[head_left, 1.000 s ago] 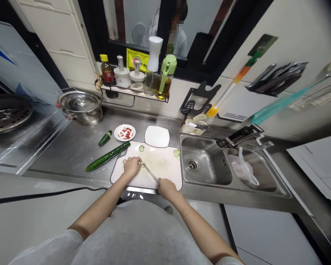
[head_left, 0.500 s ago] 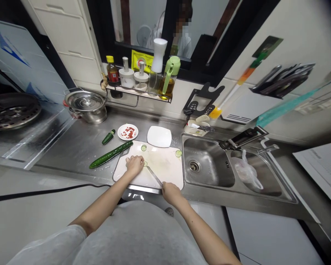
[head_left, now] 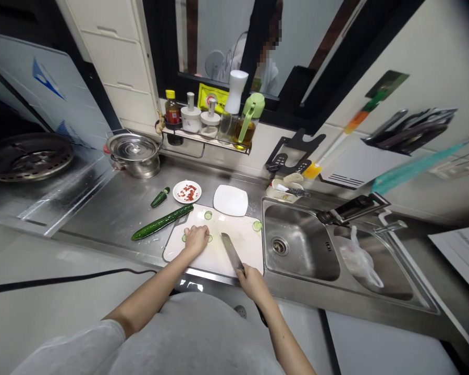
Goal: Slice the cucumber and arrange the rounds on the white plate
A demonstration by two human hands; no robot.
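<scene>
My left hand [head_left: 196, 239] lies curled on the white cutting board [head_left: 244, 239], fingers closed over cucumber slices [head_left: 209, 238] that peek out at both sides. My right hand [head_left: 251, 280] grips the handle of a knife [head_left: 232, 251] at the board's near edge; the blade points away over the board, apart from the left hand. Two loose slices lie at the board's far edge [head_left: 208, 214] and right corner [head_left: 257, 225]. A long cucumber [head_left: 162, 222] rests half on the board's left corner.
A cucumber end [head_left: 160, 197], a small plate of red bits [head_left: 187, 191] and a white square plate [head_left: 230, 200] sit behind the board. A steel sink [head_left: 300, 245] is to the right, a lidded pot [head_left: 135, 153] at far left, and a condiment shelf [head_left: 207, 133] on the wall.
The knife blade has left the slice by my left hand and swung right, now pointing away. My right hand shifted right. The view tilted up slightly.
</scene>
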